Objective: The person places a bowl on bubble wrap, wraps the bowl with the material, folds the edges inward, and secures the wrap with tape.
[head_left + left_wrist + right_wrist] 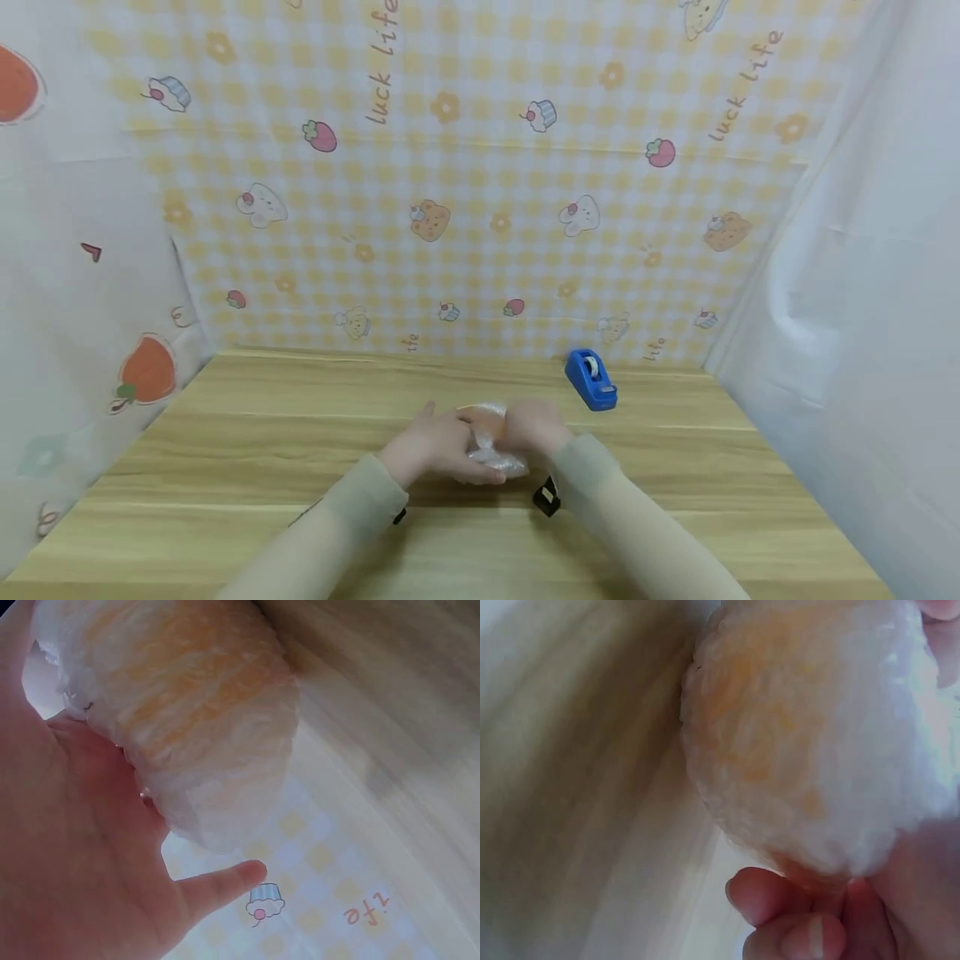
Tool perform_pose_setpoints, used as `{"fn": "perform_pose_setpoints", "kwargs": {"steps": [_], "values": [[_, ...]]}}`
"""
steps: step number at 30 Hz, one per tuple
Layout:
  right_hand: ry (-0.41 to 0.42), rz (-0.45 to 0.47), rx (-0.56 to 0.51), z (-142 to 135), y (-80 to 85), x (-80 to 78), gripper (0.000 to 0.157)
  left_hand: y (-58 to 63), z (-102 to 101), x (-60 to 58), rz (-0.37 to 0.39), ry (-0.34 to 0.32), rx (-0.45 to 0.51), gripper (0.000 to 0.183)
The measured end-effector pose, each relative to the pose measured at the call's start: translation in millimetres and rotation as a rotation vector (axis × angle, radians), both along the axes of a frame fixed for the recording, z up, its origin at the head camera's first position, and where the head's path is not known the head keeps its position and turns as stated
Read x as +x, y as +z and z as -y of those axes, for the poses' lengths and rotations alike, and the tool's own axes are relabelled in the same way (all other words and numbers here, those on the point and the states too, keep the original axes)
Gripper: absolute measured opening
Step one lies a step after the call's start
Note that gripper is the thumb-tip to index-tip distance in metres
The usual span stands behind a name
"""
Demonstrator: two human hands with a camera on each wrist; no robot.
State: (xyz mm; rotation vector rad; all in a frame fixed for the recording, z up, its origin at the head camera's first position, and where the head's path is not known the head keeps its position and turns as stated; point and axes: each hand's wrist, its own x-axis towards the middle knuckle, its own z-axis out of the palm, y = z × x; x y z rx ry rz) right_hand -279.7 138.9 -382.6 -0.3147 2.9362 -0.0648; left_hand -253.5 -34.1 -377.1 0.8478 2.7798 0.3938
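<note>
A rounded bundle of clear bubble wrap with something orange showing through it is held between both hands just over the table. My left hand grips its left side, the thumb along the near edge; in the left wrist view the little finger sticks out past the bundle. On the other side my right hand is closed at the bundle's right end. Curled fingertips pinch the gathered end of the wrap in the right wrist view. What lies inside the wrap is blurred.
A blue tape dispenser with a roll in it stands toward the back right of the wooden table. Patterned cloth hangs behind, and pale sheets close off both sides. A small black device shows under the right wrist.
</note>
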Motion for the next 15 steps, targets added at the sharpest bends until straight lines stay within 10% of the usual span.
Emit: {"fn": "perform_pose_setpoints", "kwargs": {"steps": [15], "values": [[0.045, 0.025, -0.171, -4, -7.0, 23.5, 0.034, 0.0, 13, 15.4, -0.055, -0.112, -0.007, 0.056]]}}
